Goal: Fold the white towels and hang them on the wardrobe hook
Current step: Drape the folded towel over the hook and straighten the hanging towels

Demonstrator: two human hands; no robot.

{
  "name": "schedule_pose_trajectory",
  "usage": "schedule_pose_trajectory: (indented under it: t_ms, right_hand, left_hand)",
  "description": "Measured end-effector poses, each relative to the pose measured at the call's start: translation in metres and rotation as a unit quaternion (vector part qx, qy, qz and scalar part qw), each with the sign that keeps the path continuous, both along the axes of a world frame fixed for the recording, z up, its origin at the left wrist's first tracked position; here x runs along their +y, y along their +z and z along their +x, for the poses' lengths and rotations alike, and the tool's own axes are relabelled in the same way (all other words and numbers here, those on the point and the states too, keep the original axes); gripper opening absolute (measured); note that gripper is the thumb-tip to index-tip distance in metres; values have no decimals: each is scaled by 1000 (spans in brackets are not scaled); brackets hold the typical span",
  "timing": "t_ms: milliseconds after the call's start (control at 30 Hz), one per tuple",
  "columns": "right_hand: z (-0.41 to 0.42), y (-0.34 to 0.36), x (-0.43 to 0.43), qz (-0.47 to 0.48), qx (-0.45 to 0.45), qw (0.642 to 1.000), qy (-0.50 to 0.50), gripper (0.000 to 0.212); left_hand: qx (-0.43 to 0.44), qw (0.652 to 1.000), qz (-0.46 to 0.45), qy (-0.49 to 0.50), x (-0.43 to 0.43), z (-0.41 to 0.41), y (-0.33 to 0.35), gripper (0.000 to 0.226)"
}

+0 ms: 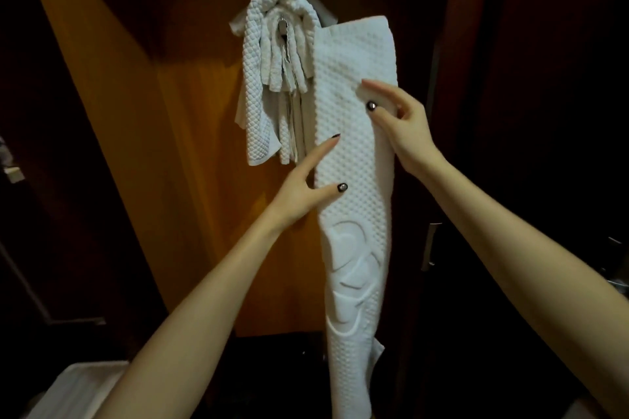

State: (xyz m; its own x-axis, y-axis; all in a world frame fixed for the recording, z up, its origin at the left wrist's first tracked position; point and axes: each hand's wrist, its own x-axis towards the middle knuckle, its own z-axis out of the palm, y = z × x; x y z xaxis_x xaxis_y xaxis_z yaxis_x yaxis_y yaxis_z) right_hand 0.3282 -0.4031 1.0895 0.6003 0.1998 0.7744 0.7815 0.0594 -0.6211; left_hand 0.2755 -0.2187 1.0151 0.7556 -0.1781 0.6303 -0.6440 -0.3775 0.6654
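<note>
Long folded white towel (354, 153) hangs vs wardrobe door (190, 180), just R of towel bunch (269, 85) on hook (283, 25).
R hand (405, 126) pinches towel's R edge, thumb + fingers; L hand (303, 187) spread, index + thumb straight, touching L edge.

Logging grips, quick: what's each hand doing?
Left hand: open, straight fingers touching the folded towel at its left edge.
Right hand: pinching the folded towel at its right edge.

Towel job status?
Done: a bundle of towels hangs on the hook. In hand: right hand pinches the long folded towel, left hand touches its edge. To do: settling it on the hook; whether it's hooked is unclear.
</note>
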Motion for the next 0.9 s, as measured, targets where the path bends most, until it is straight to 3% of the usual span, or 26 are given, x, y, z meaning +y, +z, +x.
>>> schedule_pose_trajectory:
  t_ms: [133,233,333,600,700,900]
  right_hand:
    - [6,18,2,15,13,1000,-19,41]
    - [10,22,1,13,24,999,-37,38]
    - [12,17,-1,-4,40,998,-43,39]
    - [36,-23,-28,-116,159,980,-19,60]
    - [28,-57,-21,-74,234,969,-2,68]
    - [-8,-123,-11,-127,270,949,100,82]
  left_hand:
    - [4,999,-22,-27,-13,-6,-27,84]
    - [13,988,-150,18,-30,-11,-53,96]
    - [25,971,-231,58,-39,-15,-71,82]
    - [-13,984,-170,50,-37,-14,-74,42]
    - [-7,977,-202,73,-33,-11,-58,32]
    - [9,961,-246,124,-19,2,-48,18]
